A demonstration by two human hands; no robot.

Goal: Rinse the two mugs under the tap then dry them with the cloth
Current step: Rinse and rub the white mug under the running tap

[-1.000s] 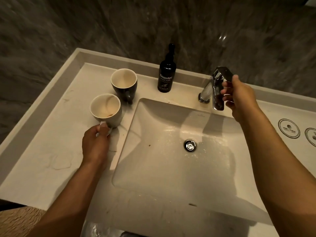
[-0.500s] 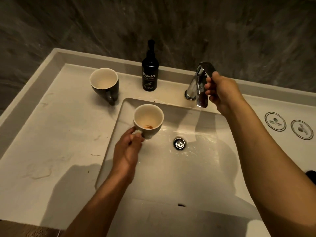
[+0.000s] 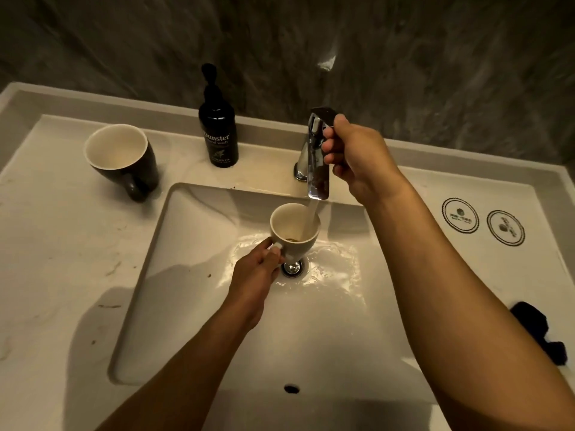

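Observation:
My left hand (image 3: 253,279) grips the handle of a pale grey mug (image 3: 294,233) held upright over the sink (image 3: 193,275), just above the drain. A stream of water runs from the chrome tap (image 3: 317,169) into this mug, which has brown residue at its bottom. My right hand (image 3: 357,160) is closed around the tap's lever. A second mug (image 3: 121,157), dark outside and cream inside, stands on the counter at the back left. A dark cloth (image 3: 538,331) lies at the right edge, partly hidden by my right forearm.
A black hand-wash pump bottle (image 3: 217,135) stands behind the sink, between the dark mug and the tap. Two round printed coasters (image 3: 482,222) lie on the counter to the right. A dark stone wall rises behind the counter.
My left hand lifted the pale mug off the counter and carried it right, under the spout. Water now flows from the tap, with my right hand still on the lever.

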